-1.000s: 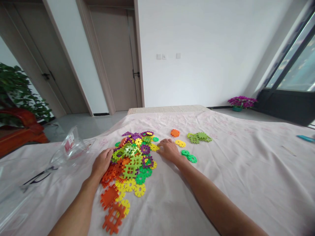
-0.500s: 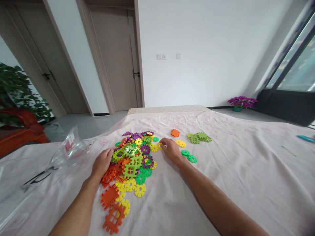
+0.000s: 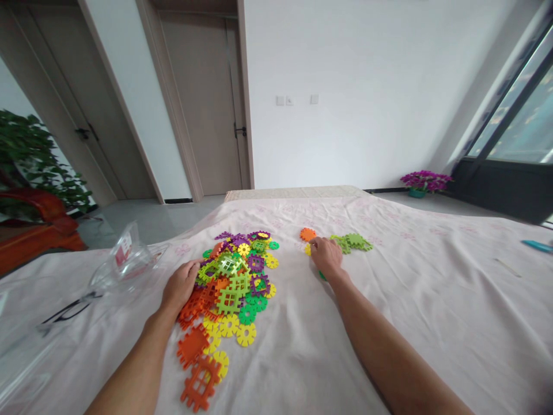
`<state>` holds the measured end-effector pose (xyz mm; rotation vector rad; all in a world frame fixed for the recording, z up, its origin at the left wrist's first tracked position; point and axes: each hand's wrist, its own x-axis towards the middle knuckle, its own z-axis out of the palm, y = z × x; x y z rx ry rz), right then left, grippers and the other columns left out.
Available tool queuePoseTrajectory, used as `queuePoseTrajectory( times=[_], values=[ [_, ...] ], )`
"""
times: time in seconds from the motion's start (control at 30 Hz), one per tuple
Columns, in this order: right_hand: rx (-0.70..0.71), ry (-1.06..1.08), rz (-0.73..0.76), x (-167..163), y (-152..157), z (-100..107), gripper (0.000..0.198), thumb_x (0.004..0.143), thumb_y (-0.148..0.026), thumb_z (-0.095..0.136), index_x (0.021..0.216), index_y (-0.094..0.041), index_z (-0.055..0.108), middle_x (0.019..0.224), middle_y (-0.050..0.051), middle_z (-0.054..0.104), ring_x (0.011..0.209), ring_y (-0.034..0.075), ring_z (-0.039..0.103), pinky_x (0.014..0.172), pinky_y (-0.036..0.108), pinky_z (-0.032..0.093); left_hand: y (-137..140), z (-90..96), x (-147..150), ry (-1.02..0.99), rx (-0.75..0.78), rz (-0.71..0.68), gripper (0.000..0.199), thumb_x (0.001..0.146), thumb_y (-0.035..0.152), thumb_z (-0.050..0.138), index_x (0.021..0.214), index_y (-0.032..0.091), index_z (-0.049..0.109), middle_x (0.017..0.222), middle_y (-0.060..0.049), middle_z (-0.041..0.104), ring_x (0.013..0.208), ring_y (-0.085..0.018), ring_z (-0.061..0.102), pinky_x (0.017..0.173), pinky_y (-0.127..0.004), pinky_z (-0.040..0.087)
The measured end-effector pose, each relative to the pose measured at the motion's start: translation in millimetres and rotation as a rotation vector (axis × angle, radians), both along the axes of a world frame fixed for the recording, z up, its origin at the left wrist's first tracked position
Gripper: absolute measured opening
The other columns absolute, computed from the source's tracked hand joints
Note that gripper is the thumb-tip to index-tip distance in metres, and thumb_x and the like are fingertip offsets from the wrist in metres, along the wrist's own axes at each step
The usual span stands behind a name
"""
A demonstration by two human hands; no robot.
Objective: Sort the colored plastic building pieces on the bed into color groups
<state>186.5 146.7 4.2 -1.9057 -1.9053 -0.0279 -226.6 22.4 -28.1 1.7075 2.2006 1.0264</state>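
My left hand (image 3: 181, 285) rests against the left side of a mixed pile of plastic snap-together pieces, its fingers stretched along the edge. In the pile are orange square pieces (image 3: 193, 346), lime-green window-frame pieces (image 3: 228, 300), purple frames (image 3: 256, 263), yellow notched discs (image 3: 246, 334) and green discs (image 3: 247, 314). To the right of the pile, my right hand (image 3: 327, 257) is closed, fingertips pinched at a yellow notched disc (image 3: 308, 249); the hand partly hides it. Beneath that hand, the edge of a green disc (image 3: 322, 275) shows.
Beyond my right hand lie an orange round piece (image 3: 307, 234) and lime-green pieces (image 3: 356, 241). A clear plastic bag (image 3: 129, 259) and dark-framed glasses (image 3: 69, 311) are at left. A blue object (image 3: 537, 246) lies far right on the pale patterned cloth (image 3: 423, 300).
My right hand has moved right with a yellow disc from the pile's right edge to the separate yellow discs, now covering them and most of the green discs. The left hand stays put.
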Motion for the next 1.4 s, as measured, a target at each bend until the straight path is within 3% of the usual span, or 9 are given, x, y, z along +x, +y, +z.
queuePoseTrajectory(
  times=[0.23, 0.37, 0.57, 0.67, 0.87, 1.13, 1.4],
  values=[
    [0.051, -0.059, 0.019, 3, -1, -4, 0.026, 0.087, -0.026, 0.055, 0.106, -0.027, 0.072, 0.112, 0.009, 0.065, 0.108, 0.029, 0.047, 0.087, 0.039, 0.033, 0, -0.9, -1, 0.001, -0.003, 0.002, 0.047, 0.093, 0.047, 0.033, 0.118, 0.025, 0.065, 0.124, -0.004, 0.067, 0.117, -0.022, 0.058, 0.103, -0.031, 0.04],
    [0.094, -0.084, 0.171, -15, -9, 1, 0.025, 0.092, -0.028, 0.051, 0.105, -0.027, 0.072, 0.11, 0.009, 0.065, 0.107, 0.027, 0.047, 0.088, 0.037, 0.033, 0, -1.0, -1, -0.003, -0.006, -0.002, 0.047, 0.093, 0.047, 0.032, 0.12, 0.025, 0.065, 0.124, -0.004, 0.066, 0.117, -0.022, 0.058, 0.103, -0.031, 0.04],
    [0.034, -0.056, 0.472, -55, -34, 2, 0.027, 0.095, -0.033, 0.049, 0.107, -0.026, 0.072, 0.108, 0.008, 0.064, 0.103, 0.023, 0.049, 0.088, 0.032, 0.035, 0, -0.3, 0, -0.001, -0.007, 0.004, 0.047, 0.093, 0.047, 0.031, 0.119, 0.025, 0.065, 0.124, -0.004, 0.066, 0.118, -0.022, 0.057, 0.104, -0.031, 0.039],
    [0.014, -0.07, 0.532, -65, -43, -2, 0.027, 0.094, -0.037, 0.051, 0.109, -0.026, 0.071, 0.113, 0.007, 0.063, 0.105, 0.023, 0.048, 0.088, 0.033, 0.035, -1, -0.2, 0, 0.004, 0.0, 0.001, 0.047, 0.093, 0.047, 0.031, 0.118, 0.025, 0.065, 0.124, -0.004, 0.066, 0.118, -0.021, 0.058, 0.102, -0.031, 0.04],
    [-0.012, -0.009, 0.558, -65, -43, -5, 0.024, 0.089, -0.039, 0.061, 0.106, -0.025, 0.07, 0.114, 0.005, 0.063, 0.108, 0.021, 0.048, 0.091, 0.032, 0.035, -1, 1.1, 1, 0.013, -0.004, 0.006, 0.047, 0.093, 0.046, 0.031, 0.117, 0.026, 0.065, 0.125, -0.004, 0.067, 0.118, -0.022, 0.058, 0.102, -0.031, 0.041],
    [-0.036, 0.148, 0.543, -64, -36, -7, 0.012, 0.087, -0.03, 0.061, 0.091, -0.022, 0.07, 0.096, 0.002, 0.072, 0.096, 0.019, 0.06, 0.085, 0.026, 0.04, 0, -1.0, -1, 0.017, -0.001, 0.002, 0.048, 0.093, 0.048, 0.031, 0.118, 0.025, 0.065, 0.123, -0.004, 0.067, 0.117, -0.022, 0.059, 0.102, -0.031, 0.041],
    [-0.021, 0.292, 0.304, -46, -19, -3, 0.018, 0.088, -0.029, 0.055, 0.094, -0.023, 0.071, 0.093, 0.001, 0.074, 0.086, 0.017, 0.065, 0.072, 0.024, 0.043, 0, -2.1, -1, 0.018, -0.007, 0.014, 0.048, 0.092, 0.047, 0.031, 0.119, 0.026, 0.065, 0.124, -0.003, 0.067, 0.117, -0.022, 0.058, 0.102, -0.031, 0.041]
  ],
)
